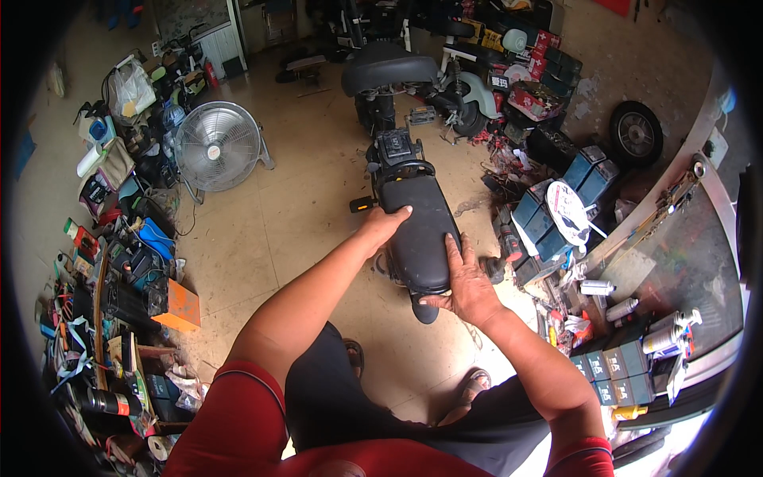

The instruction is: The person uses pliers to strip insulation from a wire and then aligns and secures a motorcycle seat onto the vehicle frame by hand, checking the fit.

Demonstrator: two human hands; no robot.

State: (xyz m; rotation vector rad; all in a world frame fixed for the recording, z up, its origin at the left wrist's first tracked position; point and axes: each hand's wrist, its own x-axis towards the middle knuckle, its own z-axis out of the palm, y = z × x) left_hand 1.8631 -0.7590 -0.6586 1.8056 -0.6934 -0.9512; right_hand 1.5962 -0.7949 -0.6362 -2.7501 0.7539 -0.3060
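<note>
A small electric scooter stands on the tiled floor in front of me, its long black seat (421,230) pointing toward me. My left hand (383,225) rests on the seat's left edge near the front, fingers curled over the rim. My right hand (465,280) lies flat on the seat's right rear side, fingers spread, thumb under the rear tip. Ahead of the seat sits a black rear box or battery housing (396,149). My sandalled feet (469,388) show below.
A round floor fan (216,146) stands at the left by cluttered tools and an orange box (181,308). Blue-grey batteries (556,208) and spray cans (628,306) lie at the right. Another scooter (397,67) is parked behind; a wheel (636,133) leans on the wall.
</note>
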